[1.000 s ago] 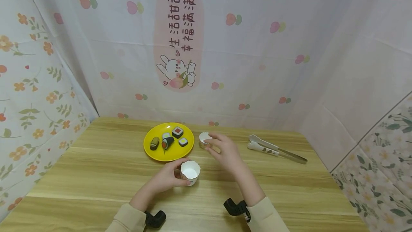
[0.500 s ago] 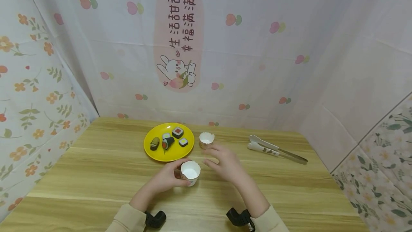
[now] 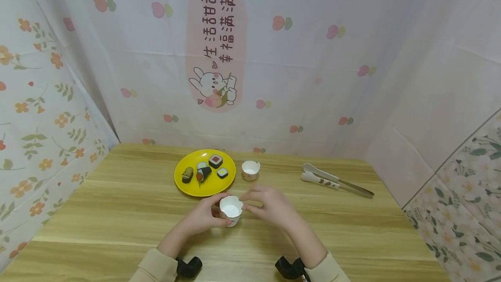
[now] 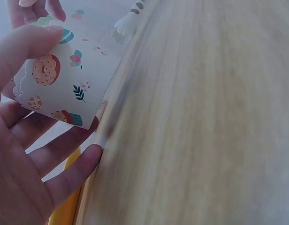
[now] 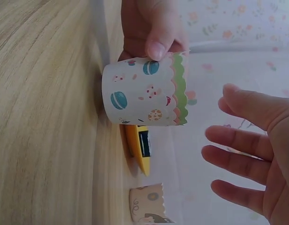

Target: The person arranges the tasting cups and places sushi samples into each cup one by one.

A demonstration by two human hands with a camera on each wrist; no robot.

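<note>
My left hand [image 3: 201, 217] grips a white paper baking cup [image 4: 64, 79] printed with doughnuts and macarons, thumb on one side and fingers round the other. The cup stands upright, with a green scalloped rim in the right wrist view. Beside that rim is my right hand [image 5: 250, 150], its fingers spread and slightly bent, with a gap between them and the cup. A second baking cup [image 3: 250, 171], beige outside and white inside, stands upright farther back, just beyond the right hand.
Left of the second cup lies a yellow plate [image 3: 213, 187] bearing several toy sushi pieces [image 3: 204, 173]. Tongs [image 3: 321, 181] with white cat-paw tips rest at the right of the wooden table [image 3: 117, 212]. A printed curtain [image 3: 305, 77] hangs behind the table's back edge.
My right hand has let go of the farther cup and come back toward the one in the left hand. The left hand and its cup have stayed in place.
</note>
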